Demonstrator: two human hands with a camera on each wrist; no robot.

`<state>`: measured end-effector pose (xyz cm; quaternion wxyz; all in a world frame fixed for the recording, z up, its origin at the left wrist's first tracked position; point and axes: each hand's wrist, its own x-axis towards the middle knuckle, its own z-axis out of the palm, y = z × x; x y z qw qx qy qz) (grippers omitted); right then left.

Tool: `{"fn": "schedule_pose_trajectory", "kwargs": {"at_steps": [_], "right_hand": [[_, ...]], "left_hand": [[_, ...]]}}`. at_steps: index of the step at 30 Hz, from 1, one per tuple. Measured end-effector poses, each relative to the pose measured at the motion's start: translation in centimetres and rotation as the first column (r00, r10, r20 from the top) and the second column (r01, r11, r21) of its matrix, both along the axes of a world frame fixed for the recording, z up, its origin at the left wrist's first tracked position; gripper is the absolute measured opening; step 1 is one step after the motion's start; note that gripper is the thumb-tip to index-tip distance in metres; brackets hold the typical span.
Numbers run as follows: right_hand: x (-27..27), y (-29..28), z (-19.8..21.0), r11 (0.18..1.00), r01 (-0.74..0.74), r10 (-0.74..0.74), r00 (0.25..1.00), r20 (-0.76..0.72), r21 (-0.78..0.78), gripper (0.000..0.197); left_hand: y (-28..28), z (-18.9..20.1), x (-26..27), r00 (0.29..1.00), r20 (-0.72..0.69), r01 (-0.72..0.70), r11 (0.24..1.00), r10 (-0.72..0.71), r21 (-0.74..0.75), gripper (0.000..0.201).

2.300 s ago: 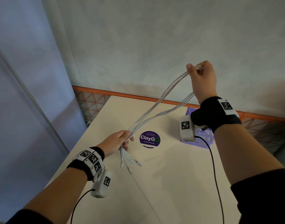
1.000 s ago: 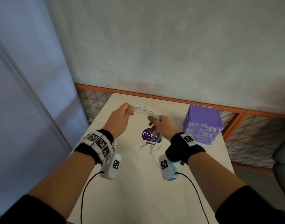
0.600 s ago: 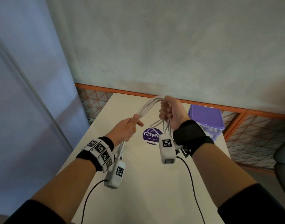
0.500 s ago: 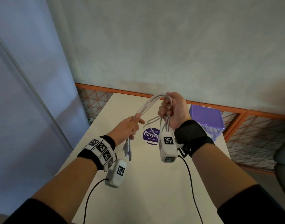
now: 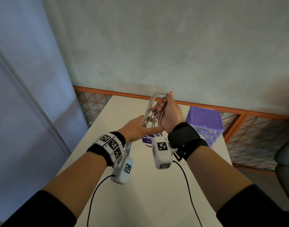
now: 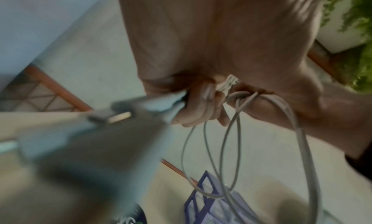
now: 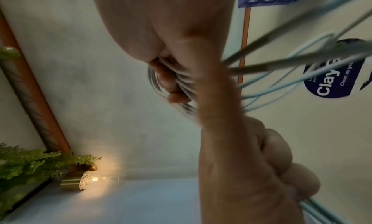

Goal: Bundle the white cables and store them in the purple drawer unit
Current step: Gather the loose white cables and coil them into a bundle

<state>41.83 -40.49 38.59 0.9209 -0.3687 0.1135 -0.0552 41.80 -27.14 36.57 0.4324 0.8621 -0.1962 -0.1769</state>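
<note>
Several white cables [image 5: 154, 99] are folded into a loop held above the table. My right hand [image 5: 167, 110] grips the top of the loop, fingers curled round the strands [image 7: 182, 84]. Just below it, my left hand [image 5: 136, 128] holds the lower strands, with its fingers [image 6: 201, 106] curled round them and its thumb reaching toward the right wrist. Loose loops [image 6: 231, 148] hang under the hands, and a blurred connector [image 6: 118, 116] sticks out near the left wrist. The purple drawer unit [image 5: 204, 123] stands on the table's far right with its drawers closed.
The beige table [image 5: 148, 185] has a round purple sticker [image 5: 147, 139] under my hands. An orange rail with mesh [image 5: 248, 115] runs behind the table along a grey wall. A blue panel [image 5: 25, 95] stands to the left. Black wrist-camera leads hang from both arms.
The long stretched cables have been folded into a short loop. In the last half second my hands have drawn together, and the cable ends now hang by my left wrist.
</note>
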Motion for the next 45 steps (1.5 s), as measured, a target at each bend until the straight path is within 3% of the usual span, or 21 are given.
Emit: {"fn": "schedule_pose_trajectory", "kwargs": {"at_steps": [7, 10, 13, 17, 20, 22, 24, 27, 30, 35, 40, 45], "right_hand": [[0.5, -1.1, 0.9, 0.996, -0.090, 0.089, 0.996, 0.013, 0.025, 0.045], [0.6, -1.4, 1.8, 0.994, -0.090, 0.089, 0.996, 0.008, 0.062, 0.043], [0.8, -1.2, 2.2, 0.979, -0.054, 0.046, 0.998, 0.046, 0.198, 0.045], [0.6, -0.8, 1.6, 0.934, -0.063, 0.048, 0.998, 0.051, 0.353, 0.046], [0.0, -1.3, 1.8, 0.961, -0.159, 0.150, 0.987, 0.055, 0.228, 0.044], [-0.2, -2.2, 2.3, 0.973, -0.230, 0.230, 0.973, -0.026, 0.003, 0.041], [-0.1, -3.4, 2.6, 0.922, -0.324, 0.290, 0.941, -0.176, -0.212, 0.042], [0.3, -4.2, 2.2, 0.843, -0.366, 0.251, 0.916, -0.314, -0.395, 0.036], [0.5, -3.2, 1.7, 0.807, -0.295, 0.169, 0.946, -0.278, -0.512, 0.039], [0.0, -1.5, 1.3, 0.853, -0.152, 0.112, 0.988, -0.108, -0.499, 0.047], [0.0, -0.8, 1.5, 0.909, -0.028, 0.012, 0.999, -0.042, -0.415, 0.049], [0.4, -1.1, 1.8, 0.969, 0.030, -0.029, 1.000, 0.009, -0.246, 0.049]], "left_hand": [[0.2, 0.2, 0.8, 0.993, 0.112, -0.046, 0.998, 0.040, 0.048, 0.035], [0.3, 0.8, 0.9, 0.998, 0.033, -0.057, 0.998, 0.058, -0.026, 0.024], [-0.3, 1.6, 0.8, 0.995, -0.090, -0.052, 0.991, 0.041, -0.123, 0.023], [-0.9, 1.6, 0.9, 0.992, -0.096, -0.088, 0.988, 0.076, -0.129, 0.024], [-0.2, 1.3, 1.2, 0.989, -0.071, -0.138, 0.984, 0.131, -0.110, 0.025], [0.4, 0.9, 1.4, 0.996, -0.017, -0.092, 0.996, 0.092, 0.001, 0.027], [0.9, 0.7, 1.5, 0.999, 0.028, -0.038, 0.991, 0.035, 0.125, 0.027], [1.0, 0.6, 1.4, 0.998, 0.059, 0.023, 0.975, -0.037, 0.221, 0.028], [1.1, 0.3, 1.1, 1.000, 0.027, 0.010, 0.984, -0.015, 0.180, 0.031], [1.4, 0.3, 1.2, 0.998, -0.057, -0.031, 0.987, 0.040, 0.157, 0.031], [1.1, 0.8, 1.3, 0.995, -0.091, -0.030, 0.995, 0.038, 0.093, 0.031], [0.9, 0.1, 1.2, 0.999, -0.031, -0.024, 0.999, 0.025, 0.034, 0.032]]}}
